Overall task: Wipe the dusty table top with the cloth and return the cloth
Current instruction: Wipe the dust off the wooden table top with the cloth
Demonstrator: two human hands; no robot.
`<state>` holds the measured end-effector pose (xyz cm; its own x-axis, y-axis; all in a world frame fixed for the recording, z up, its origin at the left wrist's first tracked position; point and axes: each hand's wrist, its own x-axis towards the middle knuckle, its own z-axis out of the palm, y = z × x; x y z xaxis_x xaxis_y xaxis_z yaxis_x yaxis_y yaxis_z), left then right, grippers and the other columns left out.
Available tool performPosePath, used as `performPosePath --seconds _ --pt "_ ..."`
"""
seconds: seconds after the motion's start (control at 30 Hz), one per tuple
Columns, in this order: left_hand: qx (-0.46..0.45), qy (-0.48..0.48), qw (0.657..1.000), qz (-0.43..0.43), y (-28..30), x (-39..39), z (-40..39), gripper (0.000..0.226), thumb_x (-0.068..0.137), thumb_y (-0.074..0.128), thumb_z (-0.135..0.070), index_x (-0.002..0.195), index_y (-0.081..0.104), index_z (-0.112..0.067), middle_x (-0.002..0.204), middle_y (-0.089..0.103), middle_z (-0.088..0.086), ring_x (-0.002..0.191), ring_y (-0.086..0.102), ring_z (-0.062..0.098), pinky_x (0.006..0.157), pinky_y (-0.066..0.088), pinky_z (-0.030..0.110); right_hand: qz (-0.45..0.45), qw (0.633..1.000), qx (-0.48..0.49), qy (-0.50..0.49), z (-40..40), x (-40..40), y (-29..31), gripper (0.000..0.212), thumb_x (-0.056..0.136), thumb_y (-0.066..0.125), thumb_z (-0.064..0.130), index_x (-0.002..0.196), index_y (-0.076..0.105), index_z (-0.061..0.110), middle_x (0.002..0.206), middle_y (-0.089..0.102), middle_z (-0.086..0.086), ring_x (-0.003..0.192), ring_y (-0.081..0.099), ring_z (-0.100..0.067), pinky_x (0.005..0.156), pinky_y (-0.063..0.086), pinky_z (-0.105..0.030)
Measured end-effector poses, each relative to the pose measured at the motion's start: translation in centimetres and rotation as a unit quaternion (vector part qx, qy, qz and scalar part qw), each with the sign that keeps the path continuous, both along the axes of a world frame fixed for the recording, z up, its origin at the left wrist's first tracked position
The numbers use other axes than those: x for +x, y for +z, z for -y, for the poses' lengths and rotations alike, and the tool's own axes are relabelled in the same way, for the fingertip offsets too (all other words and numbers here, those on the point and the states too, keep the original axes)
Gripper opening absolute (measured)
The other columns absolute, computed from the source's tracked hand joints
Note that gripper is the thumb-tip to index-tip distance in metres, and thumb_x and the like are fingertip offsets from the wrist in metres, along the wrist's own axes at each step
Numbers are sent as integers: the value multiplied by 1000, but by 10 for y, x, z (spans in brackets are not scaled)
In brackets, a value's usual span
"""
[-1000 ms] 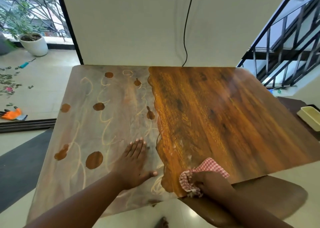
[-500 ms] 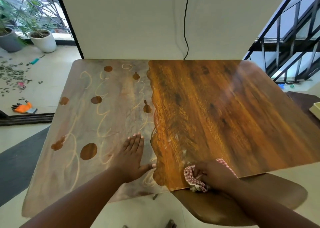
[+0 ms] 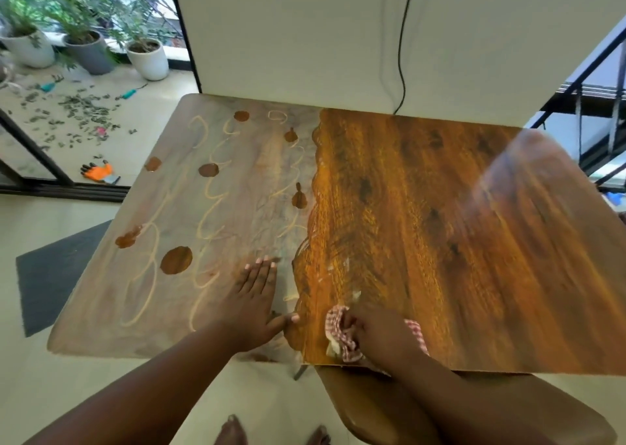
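Checked cloth (image 3: pixel 342 334) bunched under right hand (image 3: pixel 382 333), beside left hand (image 3: pixel 252 312).

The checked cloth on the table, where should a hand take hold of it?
Grip the bunched fold of the checked cloth at its left end, coming from above. It lies crumpled near the table edge, and the right hand already covers the rest.
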<state>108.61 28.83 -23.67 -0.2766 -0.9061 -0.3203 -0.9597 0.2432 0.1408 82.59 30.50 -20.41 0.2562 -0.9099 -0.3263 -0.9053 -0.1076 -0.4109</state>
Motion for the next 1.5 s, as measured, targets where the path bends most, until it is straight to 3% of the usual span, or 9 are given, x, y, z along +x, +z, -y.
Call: performPosePath --seconds 0.17,0.3,0.4,0.53,0.63,0.73,1.27,1.4,1.5 --pt "-18 35 999 20 3 4 -14 110 71 -7 -86 145 -24 -6 154 -28 14 139 -32 24 112 -24 36 13 998 -51 32 10 48 -10 24 93 49 26 112 61 35 115 60 5 104 52 -19 89 39 -32" --pt "-30 50 998 10 6 13 -26 113 65 -16 -88 144 -25 -8 152 -30 12 139 -32 24 111 -26 34 58 986 10 158 -15 28 -14 24 89 51 25 107 61 39 109 57 15 98 47 -5 83 33 -22" --pt "-36 70 997 12 8 19 -30 109 64 -20 -87 140 -29 -10 151 -29 12 138 -33 24 113 -24 35 57 995 7 77 8 -8 -14 28 88 55 19 105 62 41 103 57 20 91 52 0 72 33 -12" --pt "-33 71 997 13 8 17 -33 110 63 -21 -87 140 -28 -9 150 -30 12 139 -32 24 112 -25 35 17 998 -43 -43 59 -4 -14 26 88 55 12 107 65 28 111 64 -1 94 57 -16 82 47 -32" --pt "-24 71 997 2 9 8 -26 113 61 -19 -89 142 -28 -11 149 -33 10 137 -36 22 107 -30 32 31 998 -47 31 35 13 -17 27 91 53 19 113 61 33 117 60 5 101 53 -13 90 45 -34" --pt "-34 57 998 0 11 2 -16 114 63 -16 -89 144 -25 -9 151 -30 11 138 -33 23 107 -29 32 54 985 12 162 -6 -11 -13 18 89 55 26 100 62 39 111 58 17 100 48 -4 85 36 -19" --pt "-21 35 999 5 9 -13 -14 107 70 -9 -88 143 -29 -12 152 -32 8 136 -38 20 104 -34 30 55 987 -89 -123 124 4 -24 18 89 52 14 97 66 23 107 65 -4 90 56 -22 77 44 -34" --pt "-32 39 999 11 4 -5 -29 107 72 -10 -87 144 -24 -10 154 -27 10 138 -36 20 108 -31 30 -8 992 -92 -90 121 27 -25 25 91 50 22 113 60 30 122 57 -4 111 49 -29 93 42 -44" --pt "-19 87 996 15 6 6 -36 112 67 -15 -88 147 -21 -10 157 -23 12 142 -28 22 113 -23 34 48 996 -67 20 68 62 -28 26 90 51 26 114 59 34 122 56 -1 109 46 -27 90 39 -42"
